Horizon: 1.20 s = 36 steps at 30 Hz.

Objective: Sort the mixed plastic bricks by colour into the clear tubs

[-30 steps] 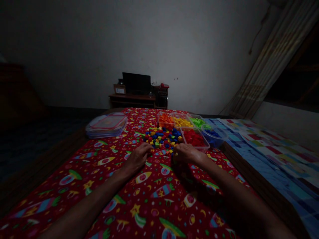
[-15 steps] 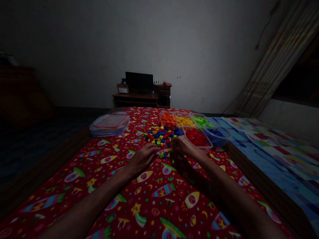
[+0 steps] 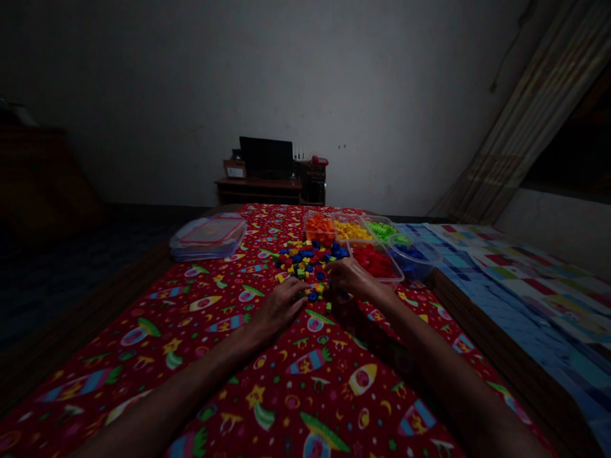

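Passage runs between lids [image 3: 210, 236] and blocks [image 3: 305, 256]; containers [image 3: 398, 277] bar the right.

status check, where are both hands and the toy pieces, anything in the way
Left hand palm down by loose pieces; right hand opposite, grip unclear. Mixed pile just beyond both hands. Tub of red pieces close beside right hand.

Lids [image 3: 210, 236] left of blocks [image 3: 310, 255], tubs [image 3: 361, 240] behind and right, monitor [image 3: 266, 157] on desk [image 3: 260, 184] beyond
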Motion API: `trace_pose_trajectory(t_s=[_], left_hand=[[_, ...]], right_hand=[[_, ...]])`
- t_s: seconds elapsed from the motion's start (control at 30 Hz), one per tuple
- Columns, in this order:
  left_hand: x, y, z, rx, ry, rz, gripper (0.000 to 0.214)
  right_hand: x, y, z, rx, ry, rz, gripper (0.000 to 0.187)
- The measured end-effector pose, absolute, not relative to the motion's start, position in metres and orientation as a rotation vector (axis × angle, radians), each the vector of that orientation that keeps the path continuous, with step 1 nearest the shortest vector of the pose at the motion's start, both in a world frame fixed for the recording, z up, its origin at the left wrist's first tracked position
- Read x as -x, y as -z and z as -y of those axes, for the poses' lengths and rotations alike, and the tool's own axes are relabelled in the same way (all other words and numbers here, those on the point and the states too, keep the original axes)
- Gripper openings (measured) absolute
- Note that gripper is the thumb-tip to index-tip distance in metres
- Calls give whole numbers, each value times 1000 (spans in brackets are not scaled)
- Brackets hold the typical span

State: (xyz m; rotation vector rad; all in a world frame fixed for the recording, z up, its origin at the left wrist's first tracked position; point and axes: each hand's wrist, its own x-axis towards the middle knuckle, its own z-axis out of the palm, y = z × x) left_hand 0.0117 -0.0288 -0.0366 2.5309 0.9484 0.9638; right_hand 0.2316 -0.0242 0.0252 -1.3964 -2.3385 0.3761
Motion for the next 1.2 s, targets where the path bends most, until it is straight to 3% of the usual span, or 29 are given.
trace_pose_trajectory(t_s=[0.1,0.23,0.83,1.03,1.2], left_hand=[[-11,38,28,-2536,-997,-946,24],[-12,43,24,-2584,-982,-964,23],[-11,53,22,-2643,-1027,-980,24],[-12,50,23,-2648,-1028,-998,21],[-12,49,24,-2649,-1051,-981,23]], right_hand=[[-233,-21,23,1495,-174,2428,21],[-229,1,17,1408,5,2561,18],[-212,28,25,1169,30,2419,16],[-223,1,19,1306,-65,2361,14],[-240,-10,9,1492,82,2169,27]])
